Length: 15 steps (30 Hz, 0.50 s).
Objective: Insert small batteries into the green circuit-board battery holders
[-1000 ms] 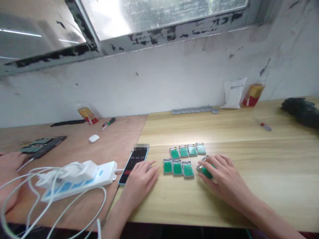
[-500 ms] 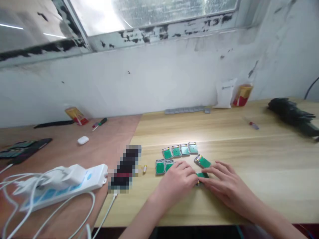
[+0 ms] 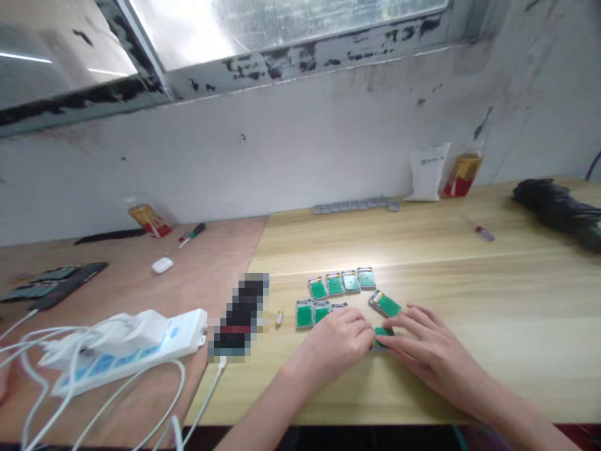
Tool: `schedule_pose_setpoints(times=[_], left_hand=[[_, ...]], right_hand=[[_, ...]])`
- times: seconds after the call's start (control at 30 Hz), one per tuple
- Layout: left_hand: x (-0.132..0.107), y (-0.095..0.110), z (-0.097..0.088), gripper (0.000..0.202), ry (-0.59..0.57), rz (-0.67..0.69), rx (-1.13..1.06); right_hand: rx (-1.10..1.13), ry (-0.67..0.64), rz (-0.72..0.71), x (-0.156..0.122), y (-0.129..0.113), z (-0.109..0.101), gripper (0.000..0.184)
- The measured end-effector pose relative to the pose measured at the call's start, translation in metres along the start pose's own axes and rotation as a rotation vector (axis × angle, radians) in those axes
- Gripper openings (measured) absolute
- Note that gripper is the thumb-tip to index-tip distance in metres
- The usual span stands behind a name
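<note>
My left hand [image 3: 335, 341] and my right hand [image 3: 432, 357] meet over a green circuit board in a metal frame [image 3: 382, 336] near the table's front. Fingertips of both hands press on its edges, and much of it is hidden. Just beyond my right fingers, a similar board [image 3: 385, 304] lies askew. Four framed boards [image 3: 350, 282] stand in a back row. Two more [image 3: 304, 315] lie in front of them, and a third [image 3: 339, 306] is mostly under my left hand. A small yellow-tipped cylinder [image 3: 279, 317] lies left of them.
A blurred phone [image 3: 241, 313] lies left of the boards. Further left, on a reddish board, are a white power strip [image 3: 126, 354] with tangled cables and a white earbud case [image 3: 162, 265]. Grey parts [image 3: 357, 205] line the back edge, near a screwdriver [image 3: 483, 233] and a black bundle [image 3: 556, 210].
My left hand has moved right from beside the phone to join my right hand on the board. Another board now lies askew, a small cylinder has appeared, and the view has shifted.
</note>
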<state>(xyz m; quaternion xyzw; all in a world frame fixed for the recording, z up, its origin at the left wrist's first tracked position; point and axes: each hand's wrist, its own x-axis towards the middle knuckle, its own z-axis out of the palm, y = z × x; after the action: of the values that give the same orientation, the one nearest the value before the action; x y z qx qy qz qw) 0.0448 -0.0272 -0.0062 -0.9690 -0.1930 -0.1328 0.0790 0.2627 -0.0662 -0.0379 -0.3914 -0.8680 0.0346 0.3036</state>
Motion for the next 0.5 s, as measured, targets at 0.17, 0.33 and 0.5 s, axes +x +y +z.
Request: schedule_pose_setpoints(times=[0.17,0.33,0.5], left_hand=[[-0.0021,-0.0002,0.0022,0.016,0.019,-0.025,-0.044],[-0.0013,0.0017,-0.0001,0.015,0.021,-0.003,0.003],[-0.0023,0.0005,-0.0036,0.015,0.082,-0.032,0.005]], right_hand=[[0.005,-0.013,-0.001,-0.0009,-0.0006,0.0017,0.026],[0.007,-0.007,0.001,-0.0011,-0.0002,0.0031,0.027],[-0.001,0.016,-0.006,0.0002,-0.0008,0.0036,0.026]])
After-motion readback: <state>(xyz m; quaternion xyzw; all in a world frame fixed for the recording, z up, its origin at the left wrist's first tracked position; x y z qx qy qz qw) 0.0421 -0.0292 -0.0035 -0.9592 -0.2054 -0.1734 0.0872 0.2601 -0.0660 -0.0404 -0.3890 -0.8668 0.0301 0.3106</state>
